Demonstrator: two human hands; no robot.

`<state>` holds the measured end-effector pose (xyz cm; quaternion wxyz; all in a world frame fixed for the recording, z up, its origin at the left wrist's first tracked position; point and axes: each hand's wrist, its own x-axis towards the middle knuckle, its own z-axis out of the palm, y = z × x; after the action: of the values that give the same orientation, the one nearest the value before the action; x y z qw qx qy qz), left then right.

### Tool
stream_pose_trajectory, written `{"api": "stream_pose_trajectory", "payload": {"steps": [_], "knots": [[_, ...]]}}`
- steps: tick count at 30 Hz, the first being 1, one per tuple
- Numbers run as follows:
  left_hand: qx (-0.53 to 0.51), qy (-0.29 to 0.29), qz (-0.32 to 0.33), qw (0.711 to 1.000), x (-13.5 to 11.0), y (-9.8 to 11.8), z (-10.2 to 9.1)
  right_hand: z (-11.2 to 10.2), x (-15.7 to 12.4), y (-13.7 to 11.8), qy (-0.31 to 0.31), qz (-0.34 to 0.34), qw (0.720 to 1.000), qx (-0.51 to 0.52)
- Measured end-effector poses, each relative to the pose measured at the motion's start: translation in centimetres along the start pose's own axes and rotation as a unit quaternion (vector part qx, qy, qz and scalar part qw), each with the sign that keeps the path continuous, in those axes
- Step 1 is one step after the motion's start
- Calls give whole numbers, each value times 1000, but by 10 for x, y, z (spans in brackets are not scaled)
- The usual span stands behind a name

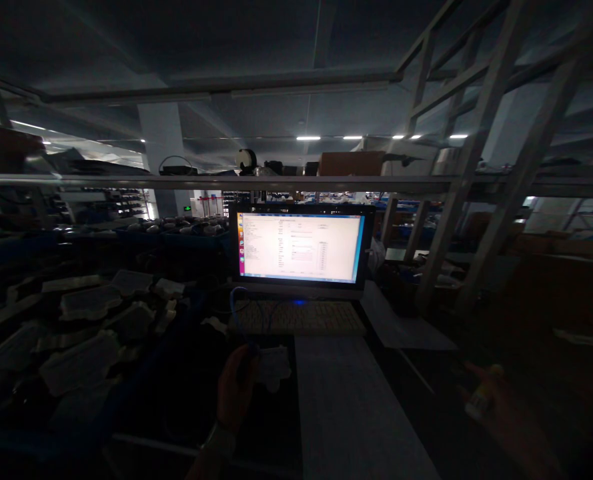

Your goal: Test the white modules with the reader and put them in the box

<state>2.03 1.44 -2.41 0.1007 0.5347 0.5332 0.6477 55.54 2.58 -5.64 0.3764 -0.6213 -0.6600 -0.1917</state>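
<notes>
The scene is very dark. My left hand (233,393) is closed round the edge of a pale, flat irregular part (272,367), held just in front of a light keyboard (296,317). A thin blue cable (236,307) loops from the keyboard's left end toward that hand. My right hand (501,413) is low at the right, its fingers wrapped round a small pale cylinder with a yellowish cap (482,395). A lit monitor (301,248) stands behind the keyboard and shows a white window with small text.
Several pale clear trays (83,320) lie heaped at the left. A grey mat (346,407) runs down the bench centre. A horizontal rail (226,180) carries boxes and gear overhead. Slanted metal frame posts (456,220) stand at the right.
</notes>
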Motion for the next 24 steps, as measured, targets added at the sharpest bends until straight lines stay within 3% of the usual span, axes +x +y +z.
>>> {"api": "stream_pose_trajectory", "payload": {"steps": [7, 14, 24], "knots": [[-33, 129, -64, 989, 13, -6, -13, -3, -1, -5, 13, 16, 1000, 8], [-20, 87, -71, 994, 14, -10, -11, -7, 1, -11, 0, 36, 999, 28], [-3, 88, -77, 993, 17, -7, -10, -14, 2, -22, 9, 28, 999, 19]]}}
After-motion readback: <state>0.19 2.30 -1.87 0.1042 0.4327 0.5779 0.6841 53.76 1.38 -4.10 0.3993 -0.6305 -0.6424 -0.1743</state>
